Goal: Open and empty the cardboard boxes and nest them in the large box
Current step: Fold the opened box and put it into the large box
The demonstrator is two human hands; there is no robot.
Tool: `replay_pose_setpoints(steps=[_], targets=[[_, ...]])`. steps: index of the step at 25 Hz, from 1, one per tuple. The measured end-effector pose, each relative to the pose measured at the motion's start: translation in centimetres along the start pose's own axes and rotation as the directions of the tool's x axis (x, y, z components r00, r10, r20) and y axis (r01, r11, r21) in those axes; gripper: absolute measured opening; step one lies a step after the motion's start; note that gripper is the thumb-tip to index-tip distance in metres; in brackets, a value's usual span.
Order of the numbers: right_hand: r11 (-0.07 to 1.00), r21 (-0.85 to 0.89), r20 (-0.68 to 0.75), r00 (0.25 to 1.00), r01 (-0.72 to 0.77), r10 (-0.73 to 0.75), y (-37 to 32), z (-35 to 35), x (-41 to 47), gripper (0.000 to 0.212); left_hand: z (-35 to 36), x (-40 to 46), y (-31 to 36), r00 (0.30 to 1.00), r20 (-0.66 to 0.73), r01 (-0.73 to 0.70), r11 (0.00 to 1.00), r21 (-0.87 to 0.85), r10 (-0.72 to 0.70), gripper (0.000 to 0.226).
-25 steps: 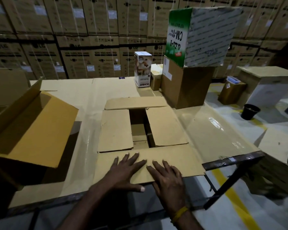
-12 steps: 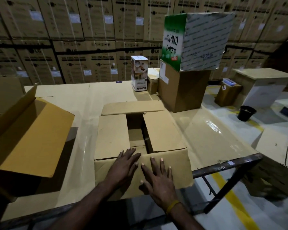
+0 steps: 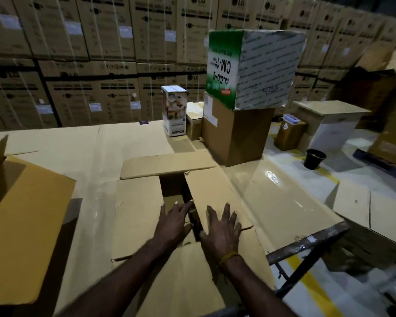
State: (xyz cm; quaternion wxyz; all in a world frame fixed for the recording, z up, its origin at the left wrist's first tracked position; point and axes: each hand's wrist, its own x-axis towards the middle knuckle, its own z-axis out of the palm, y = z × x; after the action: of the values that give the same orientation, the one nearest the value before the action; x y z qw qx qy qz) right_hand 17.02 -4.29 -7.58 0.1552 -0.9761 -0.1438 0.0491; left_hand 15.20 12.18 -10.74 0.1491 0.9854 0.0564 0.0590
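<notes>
Open cardboard box [image 3: 137, 216] sits centre on the worktop [image 3: 284, 202], near the front edge, all four flaps folded out roughly flat. Left hand [image 3: 173, 221] lies palm down, fingers spread, gripping nothing; it rests on the inner edge of the left flap with its fingertips reaching over the gap between the side flaps. Right hand [image 3: 222, 229] is also flat and spread, holding nothing, pressed on the right flap [image 3: 210, 191] just beside that gap. A yellow band [image 3: 228, 256] circles the right wrist. The near flap [image 3: 192, 277] runs under both forearms toward the camera. The far flap [image 3: 167, 164] lies flat behind the opening. Inside the gap: dark, some cardboard visible, can't tell what it is. Large open box [image 3: 25, 225] is at the left, partly out of frame, flaps up, well apart from the hands. At the far right of the worktop, a green-and-white carton [image 3: 254, 69] is stacked on a plain brown box [image 3: 236, 136]; a tall white product box [image 3: 174, 110] and a small brown box [image 3: 194, 121] stand just to their left. Black bucket [image 3: 315, 159] is on the floor off the right side. Back wall is stacked cartons [image 3: 89, 53].
</notes>
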Motion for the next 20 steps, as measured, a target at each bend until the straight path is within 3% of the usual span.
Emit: replay_pose_setpoints(steps=[2,5,9,11,13,17,20], targets=[[0.997,0.027,-0.098,0.993,0.075,-0.072,0.2,0.3,-0.1,0.072,0.4,1.8,0.1,0.999,-0.031,-0.035,0.996,-0.084,0.032,0.066],[0.962,0.070,-0.355,0.907,0.265,-0.224,0.6,0.8,-0.7,0.059,0.2,3.9,1.1,0.971,-0.235,-0.103,0.955,-0.276,0.037,0.062],[0.949,0.071,-0.597,0.775,0.308,-0.207,2.6,0.2,0.0,0.093,-0.2,6.7,2.5,0.912,-0.397,-0.252,0.904,-0.347,0.102,0.080],[0.976,-0.052,-0.628,0.753,0.210,-0.196,3.7,0.7,0.3,0.097,-0.2,8.1,3.6,0.908,-0.376,-0.336,0.859,-0.387,0.186,0.089],[0.988,-0.146,-0.580,0.804,0.058,-0.133,4.2,0.9,0.7,0.094,0.5,9.4,4.9,0.898,-0.341,-0.405,0.823,-0.398,0.278,0.088],[0.978,-0.046,-0.544,0.827,-0.203,0.146,4.5,0.9,1.3,0.090,3.4,10.9,7.3,0.865,-0.162,-0.501,0.819,-0.279,0.474,0.083],[0.949,0.004,-0.480,0.832,-0.314,0.277,5.1,1.6,1.7,0.084,5.1,11.4,7.7,0.869,0.013,-0.483,0.855,-0.190,0.494,0.084]])
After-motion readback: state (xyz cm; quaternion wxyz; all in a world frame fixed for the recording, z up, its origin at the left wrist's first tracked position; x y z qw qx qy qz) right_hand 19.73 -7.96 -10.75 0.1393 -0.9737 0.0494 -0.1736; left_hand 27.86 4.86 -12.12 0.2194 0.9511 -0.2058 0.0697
